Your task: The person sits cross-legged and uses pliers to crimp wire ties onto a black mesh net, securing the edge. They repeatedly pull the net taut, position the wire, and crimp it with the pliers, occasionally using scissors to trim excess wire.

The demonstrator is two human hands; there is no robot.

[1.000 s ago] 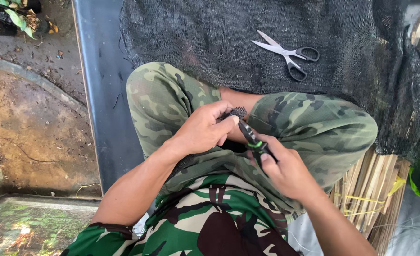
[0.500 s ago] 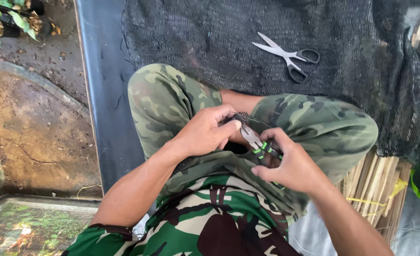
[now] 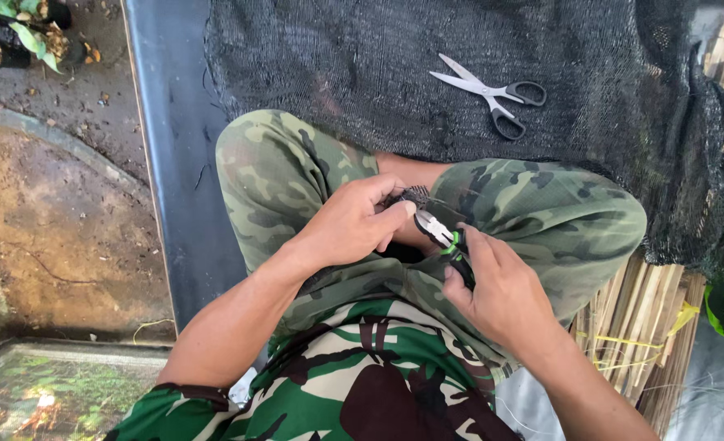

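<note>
The person sits cross-legged in camouflage trousers, and the right hand [image 3: 505, 290] is wrapped around the black-and-green handles of a pair of pliers [image 3: 443, 237], whose metal nose points up and left toward the other hand. The left hand [image 3: 354, 220] pinches a small dark piece of mesh [image 3: 415, 196] between thumb and fingertips, right at the tip of the pliers, above the lap. A pair of scissors [image 3: 488, 94] lies well apart on the black netting [image 3: 337, 73] beyond the knees.
</note>
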